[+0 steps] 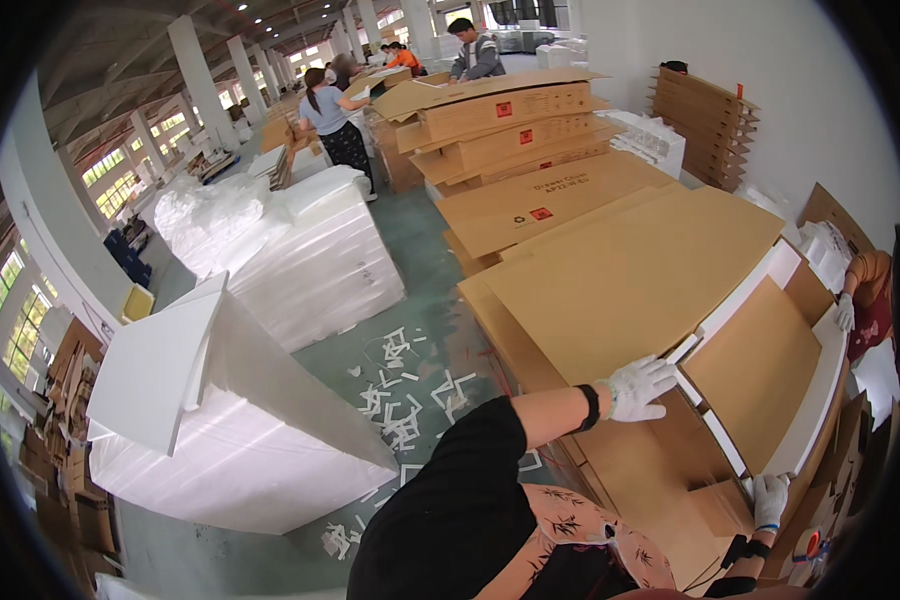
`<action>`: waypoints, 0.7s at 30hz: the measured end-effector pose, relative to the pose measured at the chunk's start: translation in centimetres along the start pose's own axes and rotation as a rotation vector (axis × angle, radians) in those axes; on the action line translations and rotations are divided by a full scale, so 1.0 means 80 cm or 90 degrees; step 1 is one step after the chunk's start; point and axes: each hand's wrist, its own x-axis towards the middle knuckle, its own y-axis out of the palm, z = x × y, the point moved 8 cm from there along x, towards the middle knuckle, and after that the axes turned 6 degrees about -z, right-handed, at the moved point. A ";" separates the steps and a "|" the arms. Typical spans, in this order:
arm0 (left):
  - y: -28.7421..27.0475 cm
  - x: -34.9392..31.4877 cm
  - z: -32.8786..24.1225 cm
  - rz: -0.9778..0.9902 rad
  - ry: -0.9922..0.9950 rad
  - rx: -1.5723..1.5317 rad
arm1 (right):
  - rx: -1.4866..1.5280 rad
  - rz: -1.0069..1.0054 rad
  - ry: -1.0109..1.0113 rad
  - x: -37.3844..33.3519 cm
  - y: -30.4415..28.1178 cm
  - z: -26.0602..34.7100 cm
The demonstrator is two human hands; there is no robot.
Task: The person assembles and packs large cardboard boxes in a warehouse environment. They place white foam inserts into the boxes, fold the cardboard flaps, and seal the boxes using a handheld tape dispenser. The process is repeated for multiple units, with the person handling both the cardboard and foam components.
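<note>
An open cardboard carton (697, 445) lies in front of me, to the right. Inside is a brown cardboard sheet (760, 365), bordered by white foam strips (750, 292). My left hand (638, 389), in a white glove, is spread with its fingers out over the carton's left edge, beside the large raised flap (650, 270). At the near end of the right-hand foam strip (810, 400), my right hand (769, 500), also gloved, has its fingers curled against the strip's end. A co-worker's gloved hand (846, 313) rests at the far end of that strip.
Flat cartons are stacked (515, 125) beyond the carton. White foam stacks (260, 440) stand on the left, with foam scraps (402, 425) strewn over the green floor (355, 350). A tape dispenser (808, 546) lies at the lower right. Several people work farther back.
</note>
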 end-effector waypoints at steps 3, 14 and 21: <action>-0.068 -0.138 -0.001 -0.122 -0.042 -0.021 | 0.020 -0.017 0.103 0.016 0.003 0.035; -0.194 -0.774 -0.013 -0.266 -0.913 0.042 | 0.792 0.522 0.047 -0.030 0.155 0.642; -0.218 -0.872 -0.105 -0.366 -0.976 0.019 | 0.777 0.916 -0.287 -0.233 0.035 1.052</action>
